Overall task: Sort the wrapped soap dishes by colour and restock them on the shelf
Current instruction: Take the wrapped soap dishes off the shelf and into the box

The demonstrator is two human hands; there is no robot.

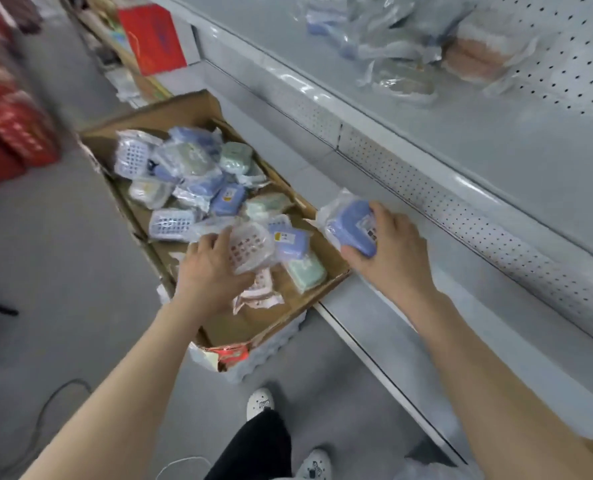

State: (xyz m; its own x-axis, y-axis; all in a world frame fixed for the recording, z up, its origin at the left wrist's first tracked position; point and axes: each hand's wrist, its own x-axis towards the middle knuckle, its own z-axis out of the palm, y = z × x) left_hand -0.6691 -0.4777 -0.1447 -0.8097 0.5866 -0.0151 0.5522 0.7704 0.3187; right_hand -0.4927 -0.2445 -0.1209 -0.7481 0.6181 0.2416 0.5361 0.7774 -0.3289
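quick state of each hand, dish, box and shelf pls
brown cardboard box, open, part full of wrapped dishes
left hand, grips clear-wrapped pale perforated soap dish above box
right hand, grips wrapped blue soap dish beside box
grey metal shelf, holds a few wrapped dishes

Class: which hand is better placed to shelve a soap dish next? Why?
Right. The right hand holds a blue wrapped soap dish beside the grey metal shelf; the left hand grips a pale wrapped dish in the cardboard box.
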